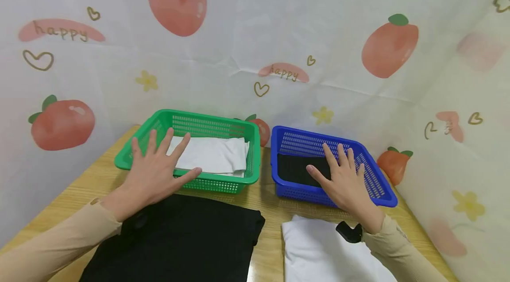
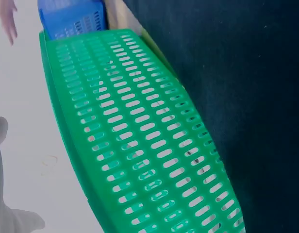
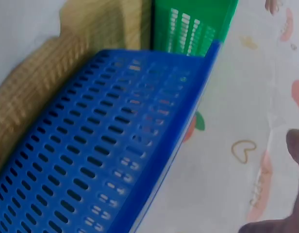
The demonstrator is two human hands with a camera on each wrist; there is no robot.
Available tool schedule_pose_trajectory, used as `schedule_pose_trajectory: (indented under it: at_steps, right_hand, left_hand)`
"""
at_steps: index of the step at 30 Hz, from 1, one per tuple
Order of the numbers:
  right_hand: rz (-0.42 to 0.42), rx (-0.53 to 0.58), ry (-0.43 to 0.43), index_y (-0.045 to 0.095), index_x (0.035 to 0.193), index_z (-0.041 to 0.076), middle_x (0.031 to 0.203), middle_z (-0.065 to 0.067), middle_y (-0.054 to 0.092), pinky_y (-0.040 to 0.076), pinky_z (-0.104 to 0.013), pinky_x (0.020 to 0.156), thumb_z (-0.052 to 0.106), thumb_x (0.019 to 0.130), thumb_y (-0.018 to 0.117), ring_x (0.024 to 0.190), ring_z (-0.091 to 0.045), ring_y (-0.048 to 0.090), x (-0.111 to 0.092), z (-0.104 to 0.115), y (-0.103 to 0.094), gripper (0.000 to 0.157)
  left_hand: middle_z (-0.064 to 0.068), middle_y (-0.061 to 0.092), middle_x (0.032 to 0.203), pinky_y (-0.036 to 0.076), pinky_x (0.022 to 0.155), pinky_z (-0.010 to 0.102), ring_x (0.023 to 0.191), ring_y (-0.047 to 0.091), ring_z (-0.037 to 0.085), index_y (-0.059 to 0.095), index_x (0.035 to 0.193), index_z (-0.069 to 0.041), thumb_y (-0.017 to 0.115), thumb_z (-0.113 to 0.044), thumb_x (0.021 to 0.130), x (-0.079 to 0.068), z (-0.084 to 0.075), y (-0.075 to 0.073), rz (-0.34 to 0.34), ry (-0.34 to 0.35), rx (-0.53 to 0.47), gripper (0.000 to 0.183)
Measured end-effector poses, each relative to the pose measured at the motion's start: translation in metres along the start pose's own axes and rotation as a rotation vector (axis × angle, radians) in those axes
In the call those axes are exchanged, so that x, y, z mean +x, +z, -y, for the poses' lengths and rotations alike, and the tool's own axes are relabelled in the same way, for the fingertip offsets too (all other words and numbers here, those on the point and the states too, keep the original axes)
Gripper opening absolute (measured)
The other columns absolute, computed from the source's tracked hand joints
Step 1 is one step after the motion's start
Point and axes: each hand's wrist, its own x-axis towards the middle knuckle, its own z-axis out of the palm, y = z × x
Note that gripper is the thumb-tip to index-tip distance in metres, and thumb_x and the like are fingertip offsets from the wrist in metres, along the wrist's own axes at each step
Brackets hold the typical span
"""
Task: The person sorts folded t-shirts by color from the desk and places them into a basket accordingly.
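Note:
My left hand (image 1: 153, 175), fingers spread and straight, hovers at the near left part of the green basket (image 1: 252, 175). Folded white cloth (image 1: 215, 154) lies inside that basket. On the right, my right hand (image 1: 344, 182) is likewise spread, over the near side of the blue basket (image 1: 295, 187), which contains a folded black cloth (image 1: 299, 169). Neither hand holds anything. A folded black garment (image 1: 187, 237) lies before the green basket, and a folded white garment (image 1: 318, 251) before the blue one. The left wrist view shows the green basket's slotted wall (image 2: 140, 126); the right wrist view shows the blue wall (image 3: 91, 145).
Both baskets stand side by side on a wooden table (image 1: 268, 229), with a narrow gap between them. Behind and to the right hangs a white sheet (image 1: 239, 16) printed with fruit, hearts and flowers. A dark band (image 1: 349, 232) sits at the right wrist.

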Motion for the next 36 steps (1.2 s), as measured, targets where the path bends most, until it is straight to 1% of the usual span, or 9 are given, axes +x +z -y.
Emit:
schedule_pose_trajectory:
  at_steps: [6,11,14,16,18,21,24,30,36]
  right_hand:
    - [-0.193,0.128,-0.124,0.025,0.142,0.024,0.141,-0.016,0.025,0.01,-0.058,0.098,0.054,0.084,0.05,0.131,-0.035,0.011,-0.011,0.011,-0.006,0.07]
    - [-0.342,0.288,-0.22,0.041,0.135,0.025,0.125,-0.006,0.044,0.03,-0.05,0.09,0.035,0.084,0.061,0.117,-0.027,0.034,-0.026,0.033,-0.01,0.056]
    - [-0.345,0.418,-0.253,0.046,0.132,0.025,0.115,0.001,0.051,0.04,-0.04,0.082,0.025,0.085,0.062,0.105,-0.019,0.044,-0.038,0.052,-0.008,0.05]
    - [-0.288,0.518,-0.243,0.048,0.129,0.025,0.108,0.006,0.055,0.045,-0.034,0.074,0.023,0.086,0.061,0.097,-0.014,0.05,-0.048,0.066,-0.004,0.045]
    - [-0.168,0.636,-0.157,0.051,0.125,0.029,0.1,0.009,0.058,0.047,-0.03,0.069,0.027,0.086,0.06,0.089,-0.011,0.055,-0.059,0.079,-0.001,0.039]
    - [0.054,0.834,0.033,0.055,0.119,0.032,0.092,0.005,0.062,0.048,-0.034,0.07,0.036,0.085,0.06,0.083,-0.014,0.059,-0.073,0.095,0.005,0.035]
    - [0.198,0.904,0.158,0.055,0.118,0.033,0.092,0.002,0.064,0.046,-0.037,0.073,0.042,0.083,0.06,0.086,-0.016,0.059,-0.08,0.103,0.015,0.037]
    - [0.344,0.986,0.157,0.053,0.123,0.029,0.103,-0.005,0.061,0.044,-0.038,0.074,0.039,0.083,0.062,0.093,-0.018,0.057,-0.085,0.104,0.04,0.042]
    - [0.641,1.274,0.18,0.044,0.134,0.013,0.115,-0.02,0.052,0.047,-0.043,0.077,0.024,0.085,0.062,0.097,-0.03,0.056,-0.083,0.098,0.051,0.053]
  left_hand:
    - [0.015,0.021,0.144,-0.005,0.098,0.057,0.131,0.004,0.039,0.017,0.145,-0.022,0.04,-0.068,0.08,-0.012,0.005,-0.011,-0.075,0.119,-0.072,0.083]
    - [0.012,0.03,0.14,0.001,0.102,0.051,0.128,0.021,0.036,0.026,0.143,-0.02,0.055,-0.053,0.081,-0.024,0.01,-0.026,-0.139,0.185,-0.21,0.076]
    - [0.009,0.036,0.136,0.021,0.098,0.053,0.122,0.032,0.033,0.026,0.142,-0.024,0.06,-0.045,0.081,-0.034,0.013,-0.037,-0.124,0.184,-0.299,0.073]
    - [0.005,0.041,0.132,0.034,0.089,0.05,0.116,0.041,0.026,0.026,0.142,-0.028,0.062,-0.042,0.081,-0.044,0.014,-0.044,-0.087,0.169,-0.348,0.071]
    - [-0.004,0.049,0.122,0.044,0.076,0.042,0.105,0.05,0.016,0.027,0.141,-0.032,0.061,-0.042,0.082,-0.054,0.016,-0.049,-0.027,0.154,-0.372,0.068]
    - [-0.016,0.056,0.102,0.046,0.063,0.029,0.086,0.055,0.001,0.03,0.139,-0.036,0.059,-0.043,0.084,-0.066,0.018,-0.051,0.07,0.126,-0.406,0.062]
    - [-0.022,0.056,0.095,0.044,0.059,0.025,0.079,0.053,-0.005,0.03,0.137,-0.039,0.056,-0.043,0.085,-0.074,0.02,-0.046,0.165,0.107,-0.473,0.059]
    - [-0.01,0.061,0.103,0.049,0.064,0.026,0.083,0.058,0.0,0.034,0.137,-0.033,0.057,-0.036,0.086,-0.087,0.036,-0.026,0.301,0.129,-0.689,0.056]
    - [-0.009,0.063,0.1,0.049,0.066,0.026,0.087,0.06,0.005,0.039,0.135,-0.028,0.06,-0.033,0.085,-0.088,0.07,-0.006,0.377,0.015,-0.822,0.054]
